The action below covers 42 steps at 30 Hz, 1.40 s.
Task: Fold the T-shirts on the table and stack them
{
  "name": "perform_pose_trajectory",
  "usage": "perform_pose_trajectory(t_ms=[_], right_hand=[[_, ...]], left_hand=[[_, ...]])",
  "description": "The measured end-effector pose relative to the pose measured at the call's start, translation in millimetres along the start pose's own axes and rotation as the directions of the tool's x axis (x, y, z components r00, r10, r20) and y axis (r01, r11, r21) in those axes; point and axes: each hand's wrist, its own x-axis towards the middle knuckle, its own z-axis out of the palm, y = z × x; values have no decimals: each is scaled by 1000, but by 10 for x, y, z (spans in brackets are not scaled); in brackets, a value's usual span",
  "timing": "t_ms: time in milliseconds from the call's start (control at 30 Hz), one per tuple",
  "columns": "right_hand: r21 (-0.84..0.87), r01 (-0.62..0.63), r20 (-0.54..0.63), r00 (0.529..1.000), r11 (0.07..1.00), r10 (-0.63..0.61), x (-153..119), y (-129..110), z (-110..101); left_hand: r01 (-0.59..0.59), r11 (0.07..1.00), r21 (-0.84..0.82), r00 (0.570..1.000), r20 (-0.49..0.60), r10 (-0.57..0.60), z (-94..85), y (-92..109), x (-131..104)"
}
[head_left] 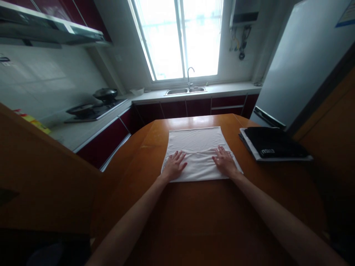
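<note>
A white folded garment (195, 138), perhaps a shirt, lies on the wooden table (199, 214) in front of me. Its near part is folded over, and the edge of that fold crosses the middle with some wrinkles. Flat on the left side of the folded part rests my left hand (174, 165), fingers spread. My right hand (224, 162) lies on the right side in the same way, fingers apart and pointing away from me. Neither hand grips the cloth.
Folded clothes, black over white (277, 142), are stacked at the table's right. Beyond the table stand a counter with a sink (177, 91) and tap, a stove (97, 111) with pans at left, and a fridge (302, 55) at right.
</note>
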Motion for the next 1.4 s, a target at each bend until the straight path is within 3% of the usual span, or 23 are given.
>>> perform_pose_trajectory(t_ms=[133,333,533,733,867,967,1067,1233,1333,1400], right_hand=[[17,126,-101,987,992,-123,-316,116,-101],[15,263,19,965,965,-263,-761,569,-72],[49,335,-69,941,941,-331,-879,770,-185],[158,388,-171,916,908,-362,-941,867,-233],[201,389,-184,916,899,-356,-1016,779,-296],[225,394,-160,917,891,-365,-1227,667,-402],[273,396,-117,918,877,-378,-1613,571,-531],[392,325,96,916,861,-390,-2277,478,-735],[413,236,96,949,880,-299,-2342,496,-757],[422,142,14,987,895,-163,-2197,535,-709]], left_hand=[[-136,990,-36,985,-112,131,-137,-13,-385],[-219,974,-64,965,-164,206,-245,-379,-1056],[-290,947,-137,949,-171,266,-260,-532,-1140],[-308,943,-122,930,-247,272,-266,-500,-1093],[-296,950,-102,924,-283,258,-308,-432,-1200],[-287,955,-79,928,-270,256,-393,-331,-1445],[-289,956,-58,934,-238,268,-490,-179,-1858],[-266,960,-84,950,-189,247,-591,90,-2595],[-195,969,-154,971,-166,169,-595,115,-2750],[-61,976,-209,981,-191,20,-569,59,-2663]])
